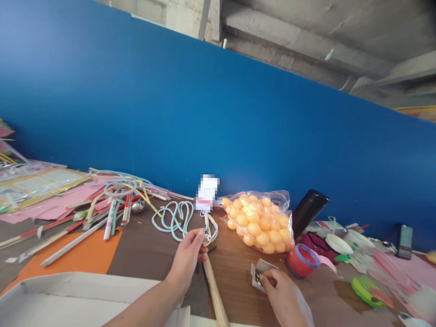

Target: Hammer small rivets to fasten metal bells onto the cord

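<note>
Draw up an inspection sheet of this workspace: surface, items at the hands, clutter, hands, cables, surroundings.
Surface: brown wood-look table; orange sheet at left.
Items at the hands: shiny metal piece, wooden stick, small open white box with metal bits inside.
Clutter: heaped sticks and tubes at left; bagged orange balls, red cup and black cylinder right of centre.
Hands: left pinches the metal piece by the stick's upper end; right has fingertips in the box, grip unclear.
Cables: no power cable seen; light-blue cord lies looped.
Surroundings: blue partition behind, concrete overhead; other people, nothing seen.
</note>
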Tool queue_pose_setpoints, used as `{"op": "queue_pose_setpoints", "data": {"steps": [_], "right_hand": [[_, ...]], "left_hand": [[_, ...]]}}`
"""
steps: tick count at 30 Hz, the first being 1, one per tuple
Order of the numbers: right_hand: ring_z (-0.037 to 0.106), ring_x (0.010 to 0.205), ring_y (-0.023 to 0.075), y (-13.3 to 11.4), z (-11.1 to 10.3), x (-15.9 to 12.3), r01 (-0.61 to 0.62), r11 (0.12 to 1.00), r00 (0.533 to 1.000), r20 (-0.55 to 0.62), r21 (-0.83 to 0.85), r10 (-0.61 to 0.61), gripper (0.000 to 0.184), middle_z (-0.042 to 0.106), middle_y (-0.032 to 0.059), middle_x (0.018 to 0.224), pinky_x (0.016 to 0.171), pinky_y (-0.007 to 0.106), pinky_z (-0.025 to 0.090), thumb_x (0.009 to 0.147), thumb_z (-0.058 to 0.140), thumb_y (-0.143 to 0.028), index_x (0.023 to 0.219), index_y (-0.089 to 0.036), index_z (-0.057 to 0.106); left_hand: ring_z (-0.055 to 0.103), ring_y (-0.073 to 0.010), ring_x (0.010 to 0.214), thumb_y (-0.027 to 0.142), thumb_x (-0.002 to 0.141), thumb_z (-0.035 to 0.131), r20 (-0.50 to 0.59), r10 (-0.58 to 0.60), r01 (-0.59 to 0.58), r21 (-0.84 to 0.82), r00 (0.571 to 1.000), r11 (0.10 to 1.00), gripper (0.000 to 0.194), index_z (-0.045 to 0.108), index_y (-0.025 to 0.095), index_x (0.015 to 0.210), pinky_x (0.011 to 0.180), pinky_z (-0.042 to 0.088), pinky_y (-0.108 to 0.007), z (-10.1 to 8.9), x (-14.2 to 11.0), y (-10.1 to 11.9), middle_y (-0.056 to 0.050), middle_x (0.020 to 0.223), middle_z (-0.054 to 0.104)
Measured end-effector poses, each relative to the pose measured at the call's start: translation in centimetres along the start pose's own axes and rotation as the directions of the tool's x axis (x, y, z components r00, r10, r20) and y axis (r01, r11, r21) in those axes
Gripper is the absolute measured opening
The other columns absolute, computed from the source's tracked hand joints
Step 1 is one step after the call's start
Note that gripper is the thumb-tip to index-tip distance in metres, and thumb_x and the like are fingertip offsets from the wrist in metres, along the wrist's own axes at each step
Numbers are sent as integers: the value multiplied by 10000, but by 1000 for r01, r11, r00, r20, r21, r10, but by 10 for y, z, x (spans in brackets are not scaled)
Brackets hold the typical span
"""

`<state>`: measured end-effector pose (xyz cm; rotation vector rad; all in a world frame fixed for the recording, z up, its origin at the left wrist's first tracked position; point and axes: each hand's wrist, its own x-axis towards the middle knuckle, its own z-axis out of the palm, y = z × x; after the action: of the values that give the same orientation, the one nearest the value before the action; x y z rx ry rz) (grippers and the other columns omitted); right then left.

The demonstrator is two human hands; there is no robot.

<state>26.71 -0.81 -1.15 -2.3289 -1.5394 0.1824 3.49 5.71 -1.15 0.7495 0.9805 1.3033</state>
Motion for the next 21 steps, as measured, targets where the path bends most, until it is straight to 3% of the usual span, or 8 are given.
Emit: {"op": "queue_pose_setpoints", "data": {"steps": [5,10,18,21], "right_hand": [[635,733,195,-6,-9,-3,-36,999,999,40,33,34,202,697,-15,725,577,245,401,762,521,-371,654,-272,659],[641,714,190,-3,-13,-3,16,997,993,112,78,-25,212,694,-11,712,574,243,400,782,481,-347,675,-268,646],[626,740,190,-2,-7,-2,-36,999,999,26,21,36,196,677,-12,745,597,253,399,790,455,-327,679,-269,607],[632,740,184,1,-7,0,-47,998,999,-3,49,48,192,678,-4,795,593,249,408,800,446,-370,807,-281,616]], "left_hand": [[534,-110,613,483,675,614,-1,-1,1,26,1000,1000,405,624,164,925,492,447,-204,0,0,0,-36,802,588],[545,-112,603,495,647,626,-4,2,-2,4,1000,1000,414,640,171,905,492,449,-213,0,0,0,-38,805,608],[538,-104,577,494,630,639,-22,-4,4,6,1000,1000,405,646,171,873,475,442,-205,2,-2,4,-27,770,609],[534,-102,583,487,638,636,-20,-5,5,10,1000,1000,397,644,167,872,475,440,-203,2,-2,3,-33,786,611]]}}
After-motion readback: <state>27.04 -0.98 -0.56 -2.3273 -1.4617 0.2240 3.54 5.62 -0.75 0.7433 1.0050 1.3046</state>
